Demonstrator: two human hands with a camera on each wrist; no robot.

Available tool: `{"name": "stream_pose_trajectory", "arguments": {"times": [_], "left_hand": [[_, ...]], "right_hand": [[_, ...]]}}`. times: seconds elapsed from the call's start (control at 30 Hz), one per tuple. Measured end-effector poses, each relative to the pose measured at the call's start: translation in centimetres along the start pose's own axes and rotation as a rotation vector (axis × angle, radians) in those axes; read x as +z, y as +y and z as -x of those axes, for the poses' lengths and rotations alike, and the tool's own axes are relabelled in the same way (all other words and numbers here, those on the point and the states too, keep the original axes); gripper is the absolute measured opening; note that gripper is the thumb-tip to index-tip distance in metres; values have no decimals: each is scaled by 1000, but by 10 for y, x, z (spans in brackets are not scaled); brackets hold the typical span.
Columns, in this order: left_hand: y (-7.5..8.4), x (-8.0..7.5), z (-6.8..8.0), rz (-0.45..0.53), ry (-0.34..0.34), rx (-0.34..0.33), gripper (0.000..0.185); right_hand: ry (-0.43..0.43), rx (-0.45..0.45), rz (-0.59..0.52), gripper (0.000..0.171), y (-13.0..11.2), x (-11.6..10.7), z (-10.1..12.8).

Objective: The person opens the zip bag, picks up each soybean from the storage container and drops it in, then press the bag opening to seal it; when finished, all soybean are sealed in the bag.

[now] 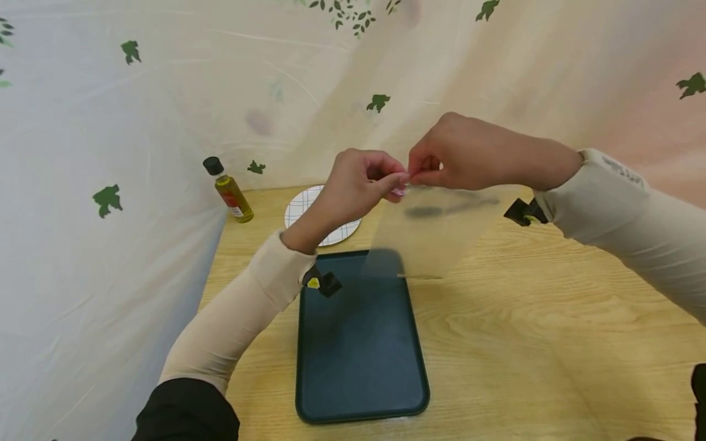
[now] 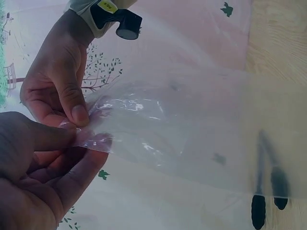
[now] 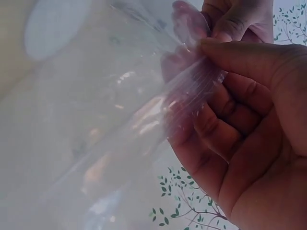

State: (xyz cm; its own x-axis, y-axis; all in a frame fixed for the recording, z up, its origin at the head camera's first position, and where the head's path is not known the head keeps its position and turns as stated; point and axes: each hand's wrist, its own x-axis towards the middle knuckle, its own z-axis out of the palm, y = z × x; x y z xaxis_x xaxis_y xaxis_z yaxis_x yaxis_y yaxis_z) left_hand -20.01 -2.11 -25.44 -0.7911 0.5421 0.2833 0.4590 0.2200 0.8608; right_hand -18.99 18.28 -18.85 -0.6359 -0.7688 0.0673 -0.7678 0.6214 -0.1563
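Observation:
Both hands hold a clear plastic bag [image 1: 425,242] by its upper edge, above the table behind the tray. My left hand [image 1: 353,187] pinches the gathered edge between thumb and fingers. Right beside it, my right hand [image 1: 469,153] pinches the same edge, and the fingertips of the two hands nearly meet. In the left wrist view the film [image 2: 158,120] stretches away from the fingers, shiny and creased near the grip. Seen from the right wrist, the bag [image 3: 120,124] bunches in folds over the fingers. Whether its mouth is parted cannot be made out.
A dark rectangular tray [image 1: 361,343] lies on the wooden table [image 1: 551,318]. Behind it is a round white plate [image 1: 344,233] with grid lines, partly covered by the left arm. An oil bottle [image 1: 231,197] stands back left. Dark-tipped tongs [image 2: 258,211] lie beyond the bag. Leaf-patterned cloth [image 1: 309,79] hangs behind.

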Motion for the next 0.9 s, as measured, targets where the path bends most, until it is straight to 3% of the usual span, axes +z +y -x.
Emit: {"name": "stream_pose_trajectory", "arguments": {"times": [0.2,0.37,0.57,0.9], "left_hand": [[-2,3,4,-74,46,-5,11],[-3,5,6,-94,109,52,10],[-3,6,5,-65,164,94,10],[-1,4,6,-20,195,86,11]], "right_hand": [[-13,-5,-4,9,2,4,-5],[7,22,42,8,2,4,-5],[58,29,66,7,5,3,1],[120,43,32,7,12,3,9]]}}
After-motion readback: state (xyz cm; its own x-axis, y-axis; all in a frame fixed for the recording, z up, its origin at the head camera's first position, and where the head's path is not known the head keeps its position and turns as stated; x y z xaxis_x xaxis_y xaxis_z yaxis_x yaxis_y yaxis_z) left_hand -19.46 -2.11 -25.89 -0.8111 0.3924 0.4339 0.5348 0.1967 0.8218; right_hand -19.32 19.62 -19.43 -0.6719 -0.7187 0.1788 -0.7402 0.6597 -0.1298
